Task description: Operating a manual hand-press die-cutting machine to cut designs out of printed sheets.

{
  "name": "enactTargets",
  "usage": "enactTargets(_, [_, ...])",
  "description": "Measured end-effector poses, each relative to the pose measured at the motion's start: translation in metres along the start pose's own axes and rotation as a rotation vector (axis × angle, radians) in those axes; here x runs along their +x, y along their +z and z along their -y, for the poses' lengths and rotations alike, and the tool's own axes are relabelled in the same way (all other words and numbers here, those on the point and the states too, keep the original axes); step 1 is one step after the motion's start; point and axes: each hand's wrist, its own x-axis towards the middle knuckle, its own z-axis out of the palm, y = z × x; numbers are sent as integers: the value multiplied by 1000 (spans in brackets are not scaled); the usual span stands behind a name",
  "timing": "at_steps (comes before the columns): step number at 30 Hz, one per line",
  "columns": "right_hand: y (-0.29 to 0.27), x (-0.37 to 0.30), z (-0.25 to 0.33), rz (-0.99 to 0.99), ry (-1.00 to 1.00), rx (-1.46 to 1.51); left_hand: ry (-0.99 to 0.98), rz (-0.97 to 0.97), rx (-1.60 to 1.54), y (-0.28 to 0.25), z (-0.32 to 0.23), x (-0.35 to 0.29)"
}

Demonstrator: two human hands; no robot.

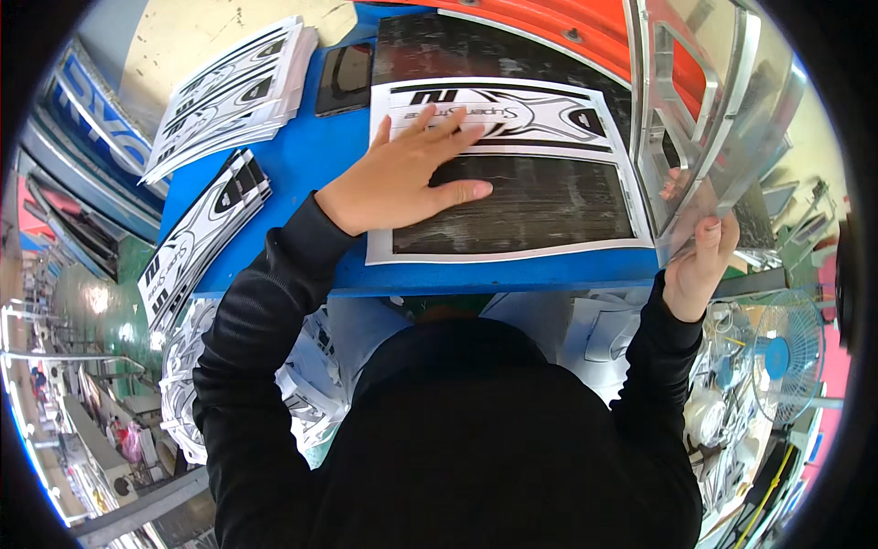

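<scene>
Printed white sheet [540,119], partly beneath spread left hand [402,178]

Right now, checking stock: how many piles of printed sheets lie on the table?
2: a larger pile at the back left of the table, and a narrow pile nearer, overhanging the left edge. The sheet under the left hand looks single. Others may be hidden.

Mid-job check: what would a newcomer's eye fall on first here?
Probably the bold black-and-white sheet at the centre, with the left hand spread over its left part. Next comes the metal-edged clear panel tilted up on the right, its lower edge in the right hand. The bright blue table also stands out, with a stack of prints at its upper left.
</scene>
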Motion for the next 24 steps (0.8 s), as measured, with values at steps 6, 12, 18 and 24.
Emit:
enactTargets(6, [-40,-4,15,-39,-59,-214,72,35,-25,0,-36,-30])
enactTargets(12, [-34,13,27,168,-158,-601,72,40,-51,-3,-74,-66])
enactTargets(18, [-7,17,27,341,-289,-835,-66,-96,-3,-9,-60,-75])
enactTargets(24, [18,11,18,503,-408,-946,-232,-59,-288,-15,0,-102])
